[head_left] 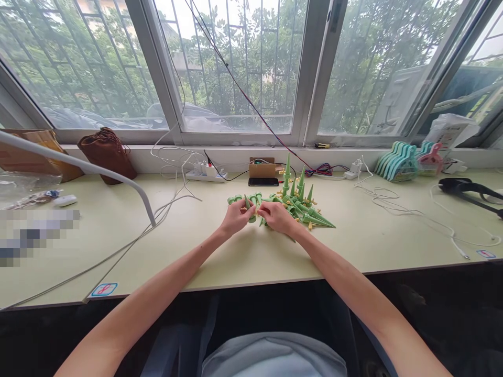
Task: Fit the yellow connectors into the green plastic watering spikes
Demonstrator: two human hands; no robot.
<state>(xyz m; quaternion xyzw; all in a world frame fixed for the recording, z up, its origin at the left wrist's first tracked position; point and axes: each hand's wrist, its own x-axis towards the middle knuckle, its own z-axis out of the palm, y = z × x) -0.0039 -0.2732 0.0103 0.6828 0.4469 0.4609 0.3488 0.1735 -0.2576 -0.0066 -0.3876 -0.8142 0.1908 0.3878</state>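
My left hand [234, 218] is closed around a green plastic watering spike [247, 202], whose tip points up and away from me. Close against it, my right hand [276, 216] pinches what looks like a small yellow valve [257, 212] at the spike's side; the fingers cover most of it. To the right lies a heap of similar green spikes [310, 213], several with yellow valves fitted. A few spikes [287, 175] stand upright at the back of the heap. More green spikes [234, 199] lie just behind my left hand.
Behind the heap are a black phone [263, 182] and a small cardboard box [262, 168]. A power strip [206, 175] with cables sits along the wall. Teal hangers [396, 159] stand at right, a brown drawstring bag [107, 156] at left. A grey curved tube [118, 175] crosses the left side.
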